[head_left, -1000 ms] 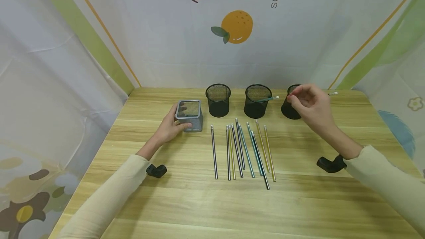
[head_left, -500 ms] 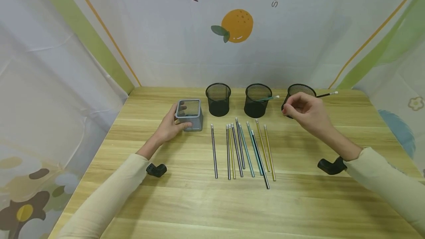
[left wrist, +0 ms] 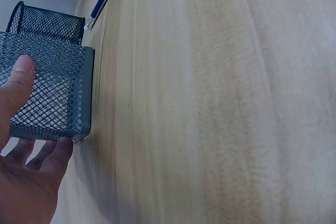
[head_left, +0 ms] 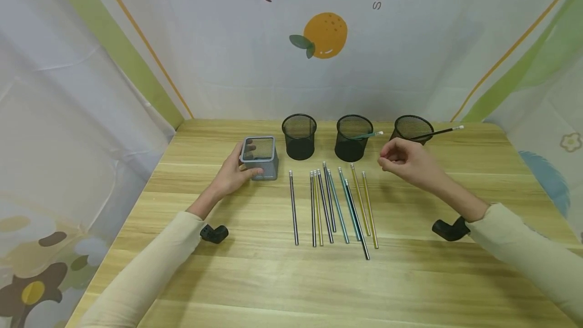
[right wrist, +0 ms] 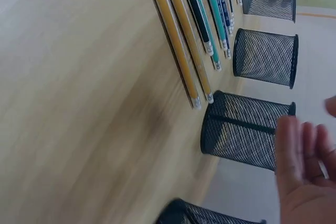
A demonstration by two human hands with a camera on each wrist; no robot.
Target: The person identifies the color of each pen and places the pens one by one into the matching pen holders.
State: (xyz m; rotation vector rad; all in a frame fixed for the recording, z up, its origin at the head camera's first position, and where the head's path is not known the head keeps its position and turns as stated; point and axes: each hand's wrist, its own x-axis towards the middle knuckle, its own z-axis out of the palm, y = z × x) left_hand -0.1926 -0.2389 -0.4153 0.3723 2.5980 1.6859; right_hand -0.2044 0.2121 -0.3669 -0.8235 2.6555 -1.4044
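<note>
My left hand (head_left: 229, 177) grips a square grey mesh pen holder (head_left: 265, 168), thumb on its front and fingers round its left side; the left wrist view shows the thumb (left wrist: 20, 80) against the mesh. My right hand (head_left: 412, 161), fingers loosely bent and holding nothing, hovers in front of the right black round mesh pen holder (head_left: 413, 124). A black pencil (head_left: 439, 132) leans out of that holder. Out of the middle black pen holder (head_left: 349, 151) sticks a teal pencil (head_left: 370, 135). Several pencils (head_left: 331, 206) lie side by side on the table, eraser ends toward the holders.
Another black round pen holder (head_left: 300, 150) stands between the grey one and the middle one. Behind the wooden table (head_left: 255, 287) hangs a white curtain (head_left: 401, 65) with printed fruit. A black wrist mount (head_left: 450, 230) sits under the right wrist.
My right hand has come down and left, away from the right pen holder, so more of that holder and its black pencil shows. The left hand and grey pen holder stay put.
</note>
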